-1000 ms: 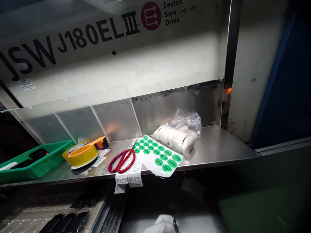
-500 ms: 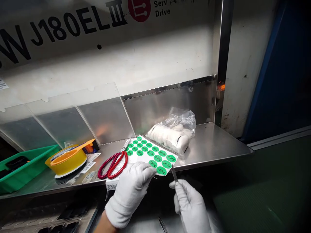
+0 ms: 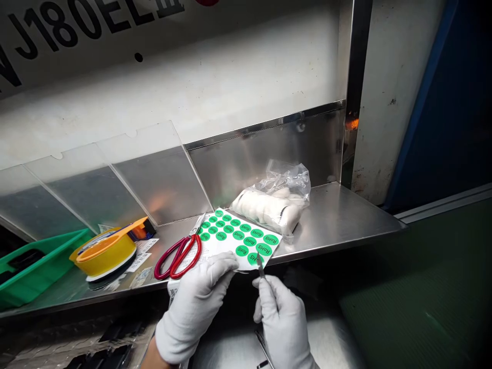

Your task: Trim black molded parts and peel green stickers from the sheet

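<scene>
A white sheet of round green RoHS stickers [image 3: 249, 241] lies on the metal shelf, its near edge reaching over the front. My right hand [image 3: 282, 312], in a white glove, grips a slim, knife-like metal tool [image 3: 261, 266], with its tip over a sticker near the sheet's front corner. My left hand [image 3: 198, 302], also gloved, is at the sheet's near edge with its fingers pinched together. A thin sliver shows by those fingertips, but what they hold cannot be made out. Red-handled scissors [image 3: 185, 256] rest just behind the left hand, partly on the sheet.
A clear plastic bag of white rolled material [image 3: 267, 210] sits behind the sheet. Leftward are a yellow tape roll in an orange dispenser [image 3: 103, 256] and a green bin [image 3: 46, 271]. Beneath the shelf [image 3: 346, 215], another metal tool [image 3: 263, 346] and black parts [image 3: 102, 357] show.
My right hand has moved left, bringing the tool's tip from the sheet's right edge onto a front sticker. My left hand has shifted slightly left. The camera view has shifted a little.
</scene>
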### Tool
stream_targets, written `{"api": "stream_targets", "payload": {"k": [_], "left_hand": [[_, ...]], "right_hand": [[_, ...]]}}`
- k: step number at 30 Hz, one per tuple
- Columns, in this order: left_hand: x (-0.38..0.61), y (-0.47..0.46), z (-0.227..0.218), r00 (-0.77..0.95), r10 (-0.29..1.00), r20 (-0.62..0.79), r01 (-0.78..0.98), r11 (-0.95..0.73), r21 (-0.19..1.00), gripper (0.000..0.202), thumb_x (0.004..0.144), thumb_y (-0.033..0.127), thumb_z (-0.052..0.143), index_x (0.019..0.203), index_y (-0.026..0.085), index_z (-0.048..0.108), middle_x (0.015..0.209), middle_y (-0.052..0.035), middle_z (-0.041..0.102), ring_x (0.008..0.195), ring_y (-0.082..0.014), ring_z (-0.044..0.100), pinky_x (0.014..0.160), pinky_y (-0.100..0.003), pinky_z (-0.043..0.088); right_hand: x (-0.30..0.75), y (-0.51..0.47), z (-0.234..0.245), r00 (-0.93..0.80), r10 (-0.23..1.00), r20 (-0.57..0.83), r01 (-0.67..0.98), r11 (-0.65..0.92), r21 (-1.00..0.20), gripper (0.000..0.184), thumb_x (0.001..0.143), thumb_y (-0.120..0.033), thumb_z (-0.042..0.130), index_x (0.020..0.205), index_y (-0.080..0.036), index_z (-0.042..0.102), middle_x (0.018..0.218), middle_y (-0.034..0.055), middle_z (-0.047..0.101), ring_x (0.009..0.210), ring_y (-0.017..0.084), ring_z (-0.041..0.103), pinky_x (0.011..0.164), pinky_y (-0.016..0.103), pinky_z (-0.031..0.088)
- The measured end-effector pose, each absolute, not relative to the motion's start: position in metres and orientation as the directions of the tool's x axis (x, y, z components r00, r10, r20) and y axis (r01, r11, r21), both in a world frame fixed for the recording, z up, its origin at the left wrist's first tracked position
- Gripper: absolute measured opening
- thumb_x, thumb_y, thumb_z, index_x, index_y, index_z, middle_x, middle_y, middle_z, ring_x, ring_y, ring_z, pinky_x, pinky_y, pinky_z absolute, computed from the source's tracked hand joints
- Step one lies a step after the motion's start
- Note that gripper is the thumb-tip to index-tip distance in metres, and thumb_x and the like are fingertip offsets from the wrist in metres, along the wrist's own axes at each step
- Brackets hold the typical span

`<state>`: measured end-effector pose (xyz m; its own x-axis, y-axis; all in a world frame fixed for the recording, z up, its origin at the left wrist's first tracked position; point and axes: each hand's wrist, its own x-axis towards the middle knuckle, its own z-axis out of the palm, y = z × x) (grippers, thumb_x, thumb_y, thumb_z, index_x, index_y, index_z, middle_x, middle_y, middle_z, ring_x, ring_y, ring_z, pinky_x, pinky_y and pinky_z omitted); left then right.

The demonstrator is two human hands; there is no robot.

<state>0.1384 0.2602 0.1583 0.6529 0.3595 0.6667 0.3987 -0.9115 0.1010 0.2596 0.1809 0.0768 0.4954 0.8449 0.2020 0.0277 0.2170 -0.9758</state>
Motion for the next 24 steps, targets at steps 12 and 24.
{"api": "stream_targets", "payload": {"k": [12, 24], "left_hand": [[0.139, 0.26, 0.161, 0.67, 0.469, 0.575, 0.397, -0.881, 0.257, 0.022, 0.083, 0.008, 0.063, 0.097, 0.024, 0.058, 0.106, 0.0008, 0.068, 0.1, -0.0099, 0.064, 0.095, -0.02, 0.049], [0.146, 0.252, 0.168, 0.693, 0.573, 0.437, 0.605, -0.792, 0.079, 0.013, 0.089, 0.022, 0.056, 0.09, 0.018, 0.068, 0.137, -0.0158, 0.054, 0.129, -0.028, 0.047, 0.11, -0.049, 0.038]], "right_hand": [[0.255, 0.201, 0.091, 0.363, 0.913, 0.187, -0.007, 0.203, -0.979, 0.039, 0.095, -0.038, 0.037, 0.063, -0.021, 0.053, 0.043, -0.0042, 0.048, 0.039, 0.011, 0.046, 0.043, 0.022, 0.034], [0.243, 0.205, 0.088, 0.389, 0.894, 0.223, 0.015, 0.236, -0.972, 0.037, 0.095, -0.035, 0.039, 0.063, -0.022, 0.052, 0.046, -0.0039, 0.047, 0.043, 0.012, 0.044, 0.046, 0.024, 0.029]]}}
